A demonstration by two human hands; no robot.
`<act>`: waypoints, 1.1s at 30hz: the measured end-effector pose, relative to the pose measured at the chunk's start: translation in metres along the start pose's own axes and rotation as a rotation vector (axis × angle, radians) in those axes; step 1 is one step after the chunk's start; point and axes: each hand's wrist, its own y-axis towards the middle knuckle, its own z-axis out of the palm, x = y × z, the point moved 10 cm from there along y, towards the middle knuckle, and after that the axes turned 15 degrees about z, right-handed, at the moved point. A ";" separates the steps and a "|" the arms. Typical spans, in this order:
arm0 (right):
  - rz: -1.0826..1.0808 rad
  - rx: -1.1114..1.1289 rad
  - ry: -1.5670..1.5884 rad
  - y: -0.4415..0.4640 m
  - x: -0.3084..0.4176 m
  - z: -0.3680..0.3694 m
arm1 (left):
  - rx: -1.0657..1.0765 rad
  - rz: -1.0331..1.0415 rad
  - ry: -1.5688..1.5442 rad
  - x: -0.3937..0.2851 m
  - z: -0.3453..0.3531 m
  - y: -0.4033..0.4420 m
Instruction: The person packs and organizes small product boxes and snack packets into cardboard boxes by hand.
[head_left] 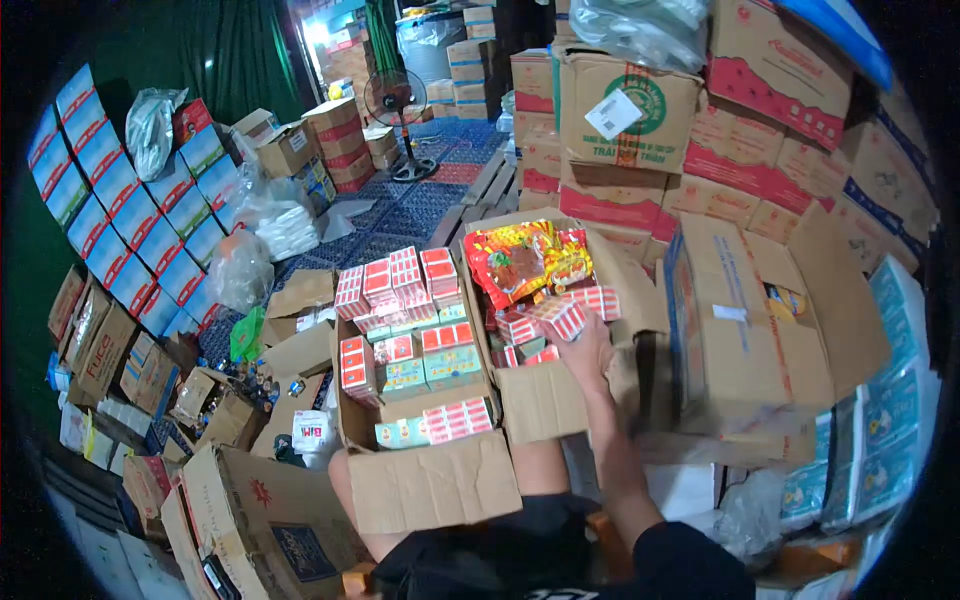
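Observation:
My right hand point(582, 350) reaches into the right-hand open carton point(545, 400), its fingers closed on a red-and-white patterned pack of small boxes point(557, 317). More packs of the same pattern lie around it in that carton. Just behind them rests a shiny red-and-yellow bag point(530, 260). The left-hand open carton point(435, 485), directly beside, holds rows of red-and-white packs point(408, 275) and pale green packs point(452, 368). My left hand is not visible.
Stacked cartons point(625, 120) rise behind, and another open carton point(745, 320) stands at the right. Left are a large closed-in carton point(265, 520), a white BiMi bag point(315, 432) and piled blue-white boxes point(135, 215). A standing fan point(396, 100) is farther back.

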 end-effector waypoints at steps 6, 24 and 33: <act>-0.015 -0.017 0.282 -0.030 -0.017 -0.023 | -0.010 0.619 1.116 -0.096 0.020 0.033; -0.373 0.923 0.853 -0.274 0.124 0.087 | -0.568 1.501 0.758 -0.228 0.036 0.105; -0.569 0.889 -0.095 -0.302 0.108 0.123 | -0.733 1.033 1.128 -0.207 -0.006 0.148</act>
